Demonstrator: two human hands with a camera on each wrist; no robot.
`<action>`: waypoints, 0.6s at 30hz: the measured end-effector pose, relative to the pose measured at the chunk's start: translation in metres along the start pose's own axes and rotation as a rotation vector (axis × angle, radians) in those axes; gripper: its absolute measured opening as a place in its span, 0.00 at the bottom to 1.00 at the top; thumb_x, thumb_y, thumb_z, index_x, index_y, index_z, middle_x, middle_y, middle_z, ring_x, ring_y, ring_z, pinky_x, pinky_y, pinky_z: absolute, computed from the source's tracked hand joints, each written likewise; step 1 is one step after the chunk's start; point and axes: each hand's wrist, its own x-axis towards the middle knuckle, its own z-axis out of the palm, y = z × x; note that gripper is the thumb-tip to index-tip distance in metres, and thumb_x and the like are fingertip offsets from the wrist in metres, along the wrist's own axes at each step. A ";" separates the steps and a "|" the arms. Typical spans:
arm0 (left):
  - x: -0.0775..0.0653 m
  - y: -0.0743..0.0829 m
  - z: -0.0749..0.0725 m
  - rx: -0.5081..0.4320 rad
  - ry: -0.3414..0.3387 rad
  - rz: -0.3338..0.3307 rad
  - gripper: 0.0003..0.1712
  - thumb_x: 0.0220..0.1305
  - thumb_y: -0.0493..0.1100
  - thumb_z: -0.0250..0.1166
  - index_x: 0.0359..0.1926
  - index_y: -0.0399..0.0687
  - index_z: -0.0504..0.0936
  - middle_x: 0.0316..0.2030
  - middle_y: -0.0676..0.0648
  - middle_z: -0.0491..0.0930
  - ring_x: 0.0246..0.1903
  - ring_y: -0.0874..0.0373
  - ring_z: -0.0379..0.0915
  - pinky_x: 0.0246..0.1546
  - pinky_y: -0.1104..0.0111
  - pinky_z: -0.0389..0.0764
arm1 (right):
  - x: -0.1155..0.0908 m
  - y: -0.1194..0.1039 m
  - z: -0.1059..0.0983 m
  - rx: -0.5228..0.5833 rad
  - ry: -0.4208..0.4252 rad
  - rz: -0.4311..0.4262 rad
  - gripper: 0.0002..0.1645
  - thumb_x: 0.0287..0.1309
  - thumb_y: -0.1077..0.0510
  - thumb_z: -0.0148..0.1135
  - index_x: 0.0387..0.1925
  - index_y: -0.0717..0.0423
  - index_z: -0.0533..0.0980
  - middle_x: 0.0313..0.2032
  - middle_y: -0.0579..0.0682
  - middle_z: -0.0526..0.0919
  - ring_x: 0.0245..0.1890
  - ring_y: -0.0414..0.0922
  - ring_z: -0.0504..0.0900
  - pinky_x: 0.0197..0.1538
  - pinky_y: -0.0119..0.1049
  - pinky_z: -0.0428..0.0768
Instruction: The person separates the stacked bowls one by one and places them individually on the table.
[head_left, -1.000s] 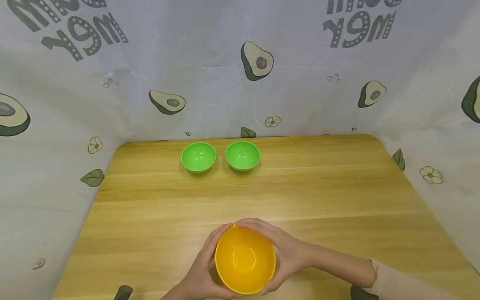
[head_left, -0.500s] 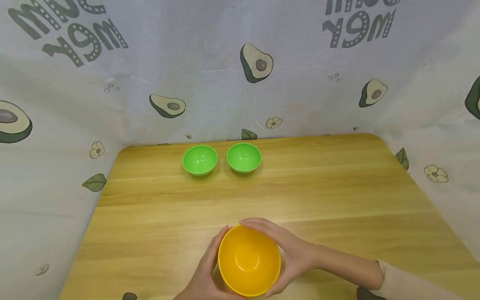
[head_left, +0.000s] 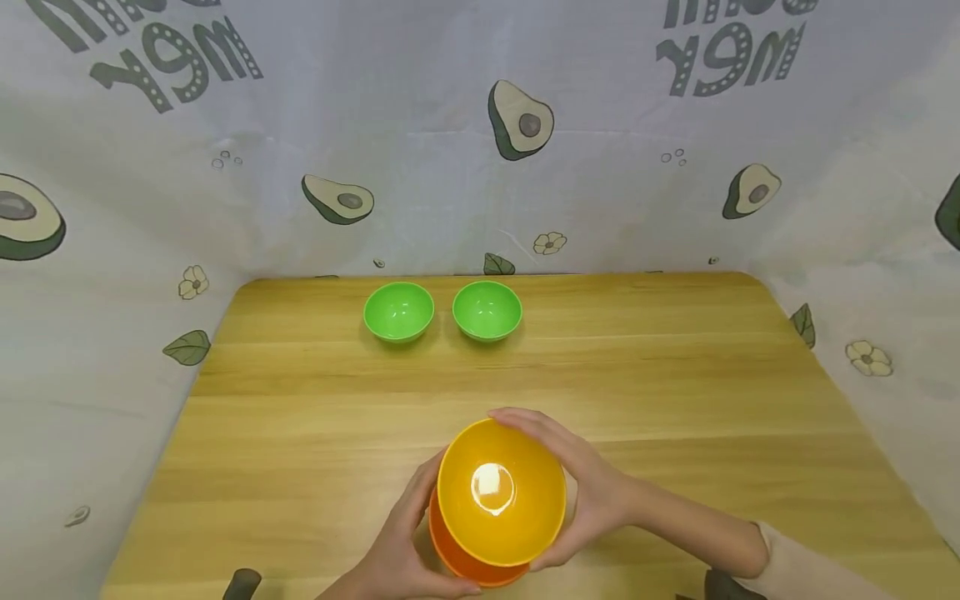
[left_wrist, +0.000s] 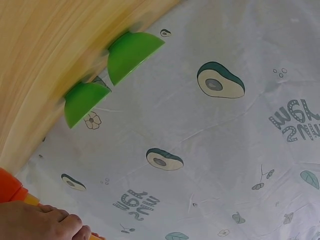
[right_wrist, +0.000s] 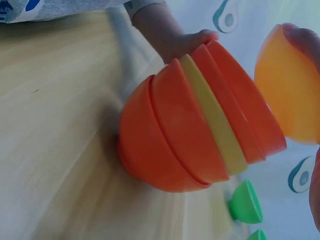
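Observation:
My right hand (head_left: 592, 496) holds a yellow bowl (head_left: 498, 500) by its rim, thumb and fingers spread across opposite sides. Below it in the head view peeks an orange bowl (head_left: 480, 573), the top of a nested stack. The right wrist view shows this stack (right_wrist: 175, 125) from the side: several orange bowls with a yellow one (right_wrist: 212, 112) between them. A gap separates the held yellow bowl (right_wrist: 285, 90) from the stack there. My left hand (head_left: 397, 542) grips the stack's side near the top; in the left wrist view its knuckles (left_wrist: 40, 222) show beside orange rims.
Two green bowls, a left one (head_left: 399, 312) and a right one (head_left: 487, 312), stand side by side at the far edge of the wooden table (head_left: 675, 375). An avocado-print cloth (head_left: 420, 108) hangs behind. A dark rod-like end (head_left: 242, 583) shows at the bottom left.
The yellow bowl has come up off the stack in my right hand and shifted away from me, baring the orange bowl beneath. My left hand stays at the stack.

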 end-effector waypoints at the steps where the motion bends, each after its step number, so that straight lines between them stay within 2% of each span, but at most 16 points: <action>1: -0.001 -0.004 0.000 0.016 0.005 0.019 0.64 0.35 0.49 0.77 0.65 0.25 0.48 0.63 0.36 0.56 0.61 0.50 0.58 0.64 0.67 0.60 | 0.002 -0.001 -0.001 0.003 0.010 -0.001 0.70 0.21 0.43 0.79 0.61 0.75 0.54 0.62 0.61 0.61 0.61 0.51 0.62 0.63 0.42 0.66; 4: -0.007 -0.011 -0.002 0.025 -0.004 -0.006 0.66 0.34 0.50 0.78 0.66 0.27 0.47 0.64 0.37 0.56 0.62 0.52 0.57 0.64 0.68 0.60 | 0.005 -0.001 -0.006 0.018 0.048 0.011 0.68 0.23 0.43 0.79 0.60 0.76 0.54 0.62 0.62 0.62 0.61 0.50 0.63 0.63 0.40 0.66; 7: -0.009 -0.012 -0.003 0.025 -0.020 -0.032 0.66 0.34 0.50 0.78 0.66 0.28 0.45 0.65 0.38 0.54 0.62 0.53 0.56 0.63 0.67 0.61 | 0.005 0.001 -0.012 0.026 0.093 0.042 0.66 0.26 0.42 0.77 0.60 0.77 0.55 0.62 0.63 0.61 0.61 0.49 0.63 0.63 0.36 0.65; 8: -0.009 -0.010 -0.003 0.027 -0.024 -0.045 0.66 0.35 0.50 0.77 0.66 0.28 0.45 0.65 0.39 0.54 0.63 0.53 0.55 0.63 0.68 0.61 | 0.004 0.003 -0.014 0.032 0.107 0.054 0.66 0.27 0.42 0.77 0.60 0.77 0.54 0.62 0.63 0.61 0.61 0.49 0.63 0.63 0.35 0.65; 11: -0.005 -0.003 -0.005 0.021 -0.025 -0.017 0.65 0.36 0.48 0.77 0.65 0.24 0.45 0.64 0.36 0.55 0.62 0.51 0.56 0.62 0.66 0.64 | 0.002 0.009 -0.021 0.051 0.140 0.093 0.67 0.26 0.44 0.78 0.61 0.77 0.53 0.62 0.65 0.60 0.62 0.48 0.62 0.63 0.32 0.64; 15: 0.003 0.009 -0.008 0.008 -0.014 0.005 0.63 0.36 0.45 0.77 0.64 0.23 0.46 0.62 0.32 0.57 0.62 0.50 0.57 0.61 0.64 0.65 | 0.004 0.013 -0.031 0.092 0.180 0.143 0.68 0.23 0.51 0.81 0.62 0.77 0.52 0.62 0.66 0.58 0.63 0.46 0.61 0.63 0.29 0.65; 18: 0.004 0.015 -0.009 0.004 -0.009 -0.010 0.63 0.36 0.44 0.77 0.65 0.24 0.47 0.61 0.31 0.57 0.62 0.52 0.57 0.61 0.66 0.64 | 0.007 0.013 -0.039 0.100 0.210 0.175 0.66 0.22 0.56 0.81 0.61 0.78 0.52 0.61 0.70 0.57 0.63 0.45 0.61 0.62 0.28 0.65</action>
